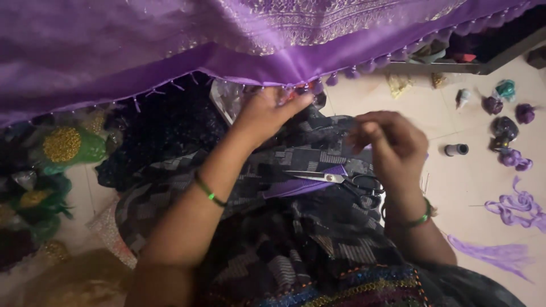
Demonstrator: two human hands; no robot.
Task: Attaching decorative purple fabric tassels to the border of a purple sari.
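Note:
A purple cloth (170, 45) with a gold-patterned band and a tasselled edge hangs across the top of the view. My left hand (267, 113) reaches up to that edge, its fingertips at the small beads and tassels (301, 91). My right hand (392, 145) is lower and to the right, fingers pinched together; a thin purple thread may be in them, but it is too fine to tell. Scissors (341, 179) with black handles lie on my lap on dark patterned cloth, beside a purple comb (304, 185). Both wrists wear green bangles.
Purple thread bundles (520, 204) and loose strands lie on the tiled floor at right, with a dark spool (456, 149) and several small thread balls (503, 128). Green and gold ornaments (65, 148) sit at left. A low shelf edge (483, 65) is at the top right.

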